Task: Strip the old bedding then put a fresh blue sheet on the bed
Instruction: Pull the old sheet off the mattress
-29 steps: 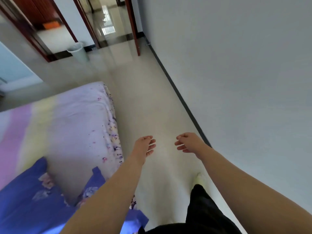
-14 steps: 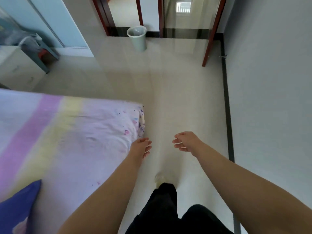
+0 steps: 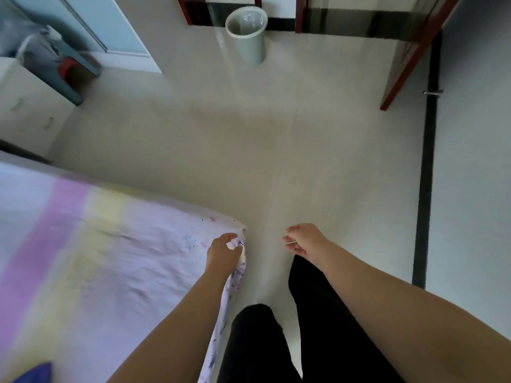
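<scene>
A: Report the nearest items first.

B: Two black trouser legs (image 3: 276, 341) stand on the floor, just right of the bed edge. At the lower left frame corner, a scrap of blue fabric (image 3: 36, 373) lies on the bed; too little shows to identify it.

A: State of the old sheet?

B: The old sheet (image 3: 110, 258) is on the bed. It is pale lilac with pink and yellow stripes. The stripes run from the lower left up toward the far edge of the mattress. The visible corner of the sheet points up and right, toward the open floor.

A: Hands?

B: The left hand (image 3: 222, 251) is at that corner; its fingers (image 3: 235, 248) curl round a fold of the sheet and pinch it. The right hand (image 3: 302, 240) hangs over the floor, apart from the bed, fingers loosely curled, holding nothing.

A: Farther out?

B: A pale tiled floor (image 3: 276, 147). At left, a white cabinet (image 3: 30, 111), with a blue-grey stool (image 3: 70, 78) beyond it carrying bundled cloth. At the far side, an upright grey-green bin (image 3: 247, 34) stands before a doorway, mouth up; its contents cannot be determined. A red-brown door (image 3: 409, 59) stands open at right, near the wall.
</scene>
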The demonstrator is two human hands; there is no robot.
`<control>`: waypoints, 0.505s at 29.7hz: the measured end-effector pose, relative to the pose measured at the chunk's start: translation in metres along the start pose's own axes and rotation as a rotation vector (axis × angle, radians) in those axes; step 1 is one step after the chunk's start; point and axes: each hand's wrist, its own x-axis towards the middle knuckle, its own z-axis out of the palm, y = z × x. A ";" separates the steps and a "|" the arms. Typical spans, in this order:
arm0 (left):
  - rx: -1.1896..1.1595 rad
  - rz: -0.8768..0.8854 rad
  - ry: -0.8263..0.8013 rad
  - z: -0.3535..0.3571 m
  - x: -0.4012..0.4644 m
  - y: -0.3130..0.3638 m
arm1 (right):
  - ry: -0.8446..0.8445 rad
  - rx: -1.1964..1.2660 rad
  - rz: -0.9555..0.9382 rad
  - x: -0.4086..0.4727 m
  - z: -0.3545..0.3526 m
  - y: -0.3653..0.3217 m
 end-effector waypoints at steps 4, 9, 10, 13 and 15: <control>0.241 -0.018 0.047 0.015 0.053 0.001 | -0.031 -0.074 0.102 0.063 0.013 -0.018; 0.666 -0.086 -0.094 0.048 0.135 -0.042 | -0.062 -0.069 0.205 0.155 0.050 0.011; 0.757 -0.045 -0.132 0.054 0.152 -0.051 | -0.074 -0.040 0.218 0.168 0.058 0.019; 0.968 0.109 -0.215 0.074 0.198 -0.075 | -0.102 0.003 0.247 0.207 0.081 0.048; 1.056 0.195 -0.229 0.084 0.230 -0.089 | -0.112 0.007 0.240 0.227 0.098 0.069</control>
